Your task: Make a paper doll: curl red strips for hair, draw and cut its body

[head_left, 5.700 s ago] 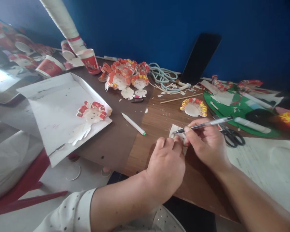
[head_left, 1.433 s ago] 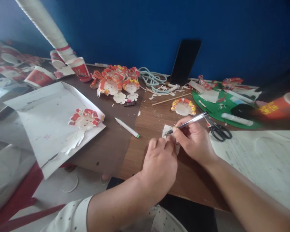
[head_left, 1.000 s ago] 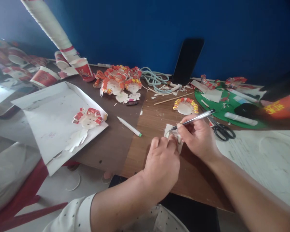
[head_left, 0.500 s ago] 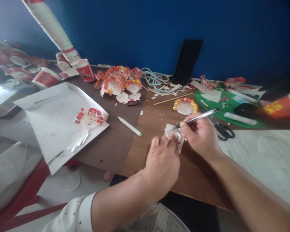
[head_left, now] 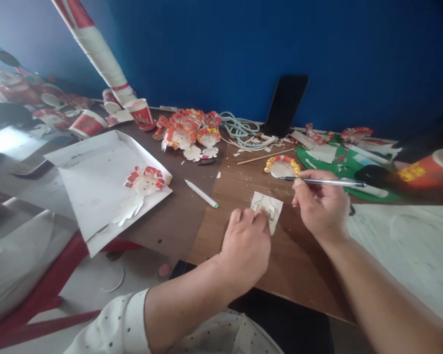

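Observation:
My right hand (head_left: 323,204) is closed round a ballpoint pen (head_left: 330,182), which lies nearly level, its tip pointing left and raised off the paper. A small square of white paper (head_left: 276,206) with drawn lines is on the table. My left hand (head_left: 247,246) presses this paper down with bent fingertips, covering its lower left part. On the paper, partly under the fingers, there seems to be a smaller cut paper shape. Just beyond sits a round paper piece (head_left: 281,169) with a curled red-and-yellow fringe.
A white marker (head_left: 202,193) lies left of my hands. Behind are a heap of fringed paper figures (head_left: 192,130), a pale cable (head_left: 239,129) and a leaning phone (head_left: 286,105). To the right are a green mat (head_left: 302,152) and a paper cup (head_left: 424,169); a white tray (head_left: 84,182) stands left.
My right hand has lifted the pen off the paper and moved right, and the pen has swung to nearly level. My left hand stays on the paper. The view has shifted slightly.

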A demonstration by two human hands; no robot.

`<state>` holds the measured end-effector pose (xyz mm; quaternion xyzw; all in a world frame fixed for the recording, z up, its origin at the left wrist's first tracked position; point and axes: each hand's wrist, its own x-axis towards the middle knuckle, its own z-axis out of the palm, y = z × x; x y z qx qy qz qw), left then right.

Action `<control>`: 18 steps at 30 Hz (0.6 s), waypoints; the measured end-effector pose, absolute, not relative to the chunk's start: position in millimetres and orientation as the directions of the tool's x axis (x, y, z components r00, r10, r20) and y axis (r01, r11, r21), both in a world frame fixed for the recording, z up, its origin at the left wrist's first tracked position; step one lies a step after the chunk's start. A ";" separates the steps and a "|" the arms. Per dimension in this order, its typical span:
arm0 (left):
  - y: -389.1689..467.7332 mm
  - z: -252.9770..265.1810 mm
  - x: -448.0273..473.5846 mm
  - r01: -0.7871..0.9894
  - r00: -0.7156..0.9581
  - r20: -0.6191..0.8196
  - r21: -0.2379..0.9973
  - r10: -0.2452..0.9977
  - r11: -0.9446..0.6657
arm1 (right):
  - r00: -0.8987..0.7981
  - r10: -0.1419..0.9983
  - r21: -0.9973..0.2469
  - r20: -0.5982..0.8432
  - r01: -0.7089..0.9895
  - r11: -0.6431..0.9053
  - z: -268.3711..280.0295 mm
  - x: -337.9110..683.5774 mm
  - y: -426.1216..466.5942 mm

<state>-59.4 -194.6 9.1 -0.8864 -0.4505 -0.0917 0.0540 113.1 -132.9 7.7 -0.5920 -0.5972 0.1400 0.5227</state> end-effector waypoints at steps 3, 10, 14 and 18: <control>-194.9 7.4 -60.0 0.828 0.543 0.225 0.017 0.809 -0.561 | 0.216 0.838 -0.699 0.501 0.672 0.245 7.4 121.6 -131.3; -196.5 10.8 -63.7 0.830 0.523 0.235 0.080 0.819 -0.552 | 0.157 0.916 -0.322 0.369 0.946 -0.033 13.0 135.7 -134.9; -203.2 16.1 -70.0 0.837 0.515 0.242 0.067 0.823 -0.543 | 0.156 0.971 -0.166 0.179 0.978 -0.126 20.0 139.1 -136.1; -207.9 22.8 -78.4 0.863 0.485 0.219 0.040 0.846 -0.505 | 0.142 0.983 -0.097 0.120 0.987 -0.131 24.9 140.9 -137.5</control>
